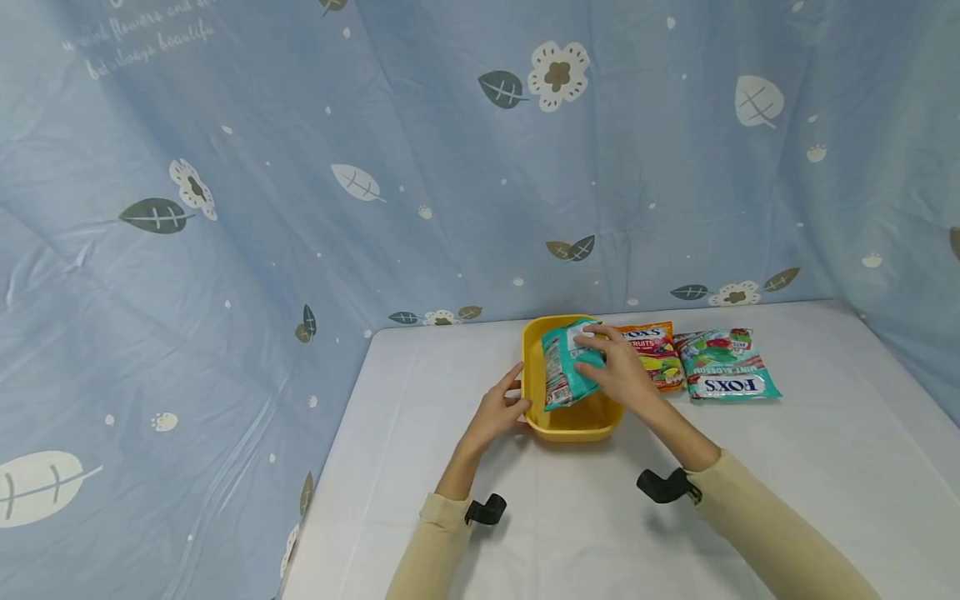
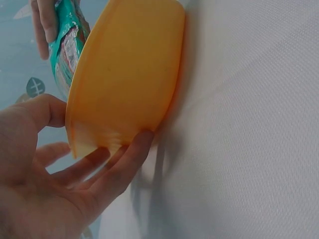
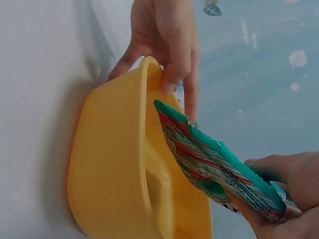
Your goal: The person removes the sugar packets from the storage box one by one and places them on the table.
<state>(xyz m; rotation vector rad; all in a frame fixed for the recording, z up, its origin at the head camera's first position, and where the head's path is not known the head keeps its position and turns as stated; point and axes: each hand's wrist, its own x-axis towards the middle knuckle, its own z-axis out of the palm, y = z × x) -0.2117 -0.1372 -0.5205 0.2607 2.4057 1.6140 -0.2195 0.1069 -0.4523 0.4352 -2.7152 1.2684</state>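
Note:
A yellow plastic tub (image 1: 573, 434) stands near the back of the white table. My left hand (image 1: 502, 407) grips its left side, thumb over the rim and fingers along the outer wall (image 2: 127, 69). In my right hand (image 1: 621, 371) is a teal candy bag (image 1: 561, 371), pinched along one edge between thumb and fingers. The bag hangs tilted over the tub's opening, and in the right wrist view its printed side and lower corner (image 3: 172, 117) show just above the inside of the tub.
An orange Fox's fruits candy bag (image 1: 656, 354) lies right of the tub, partly behind my right hand. Beside it is a teal Fox's mint candy bag (image 1: 723, 367). A blue patterned curtain (image 1: 450, 192) rises behind the table.

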